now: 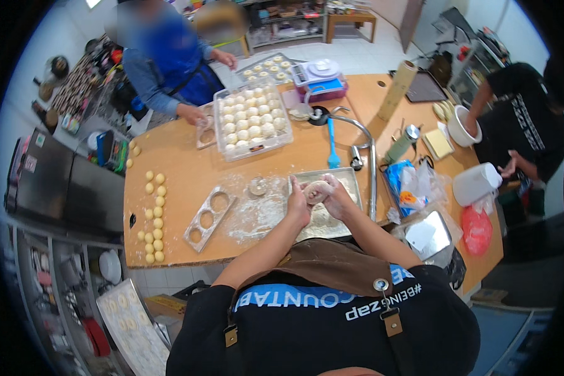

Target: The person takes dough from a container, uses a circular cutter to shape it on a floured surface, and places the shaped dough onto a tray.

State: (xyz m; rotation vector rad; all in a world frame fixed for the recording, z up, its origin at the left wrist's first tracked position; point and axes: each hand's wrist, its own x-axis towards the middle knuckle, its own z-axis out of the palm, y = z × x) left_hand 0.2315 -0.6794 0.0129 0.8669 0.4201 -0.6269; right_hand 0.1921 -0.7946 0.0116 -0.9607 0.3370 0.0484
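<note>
– From your head view, what's in hand?
– My left grip (300,202) and right grip (339,199) are curled partly closed around a floured dough ring (320,190), one each side, over the metal tray (358,188)
– What's nearby?
– A wooden board with holes (213,210), left of me on the surface (182,156)

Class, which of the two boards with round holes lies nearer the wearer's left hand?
The three-holed board beside the scattered flour, left of the left hand; the other board lies farther off, by a co-worker's hand.
</note>
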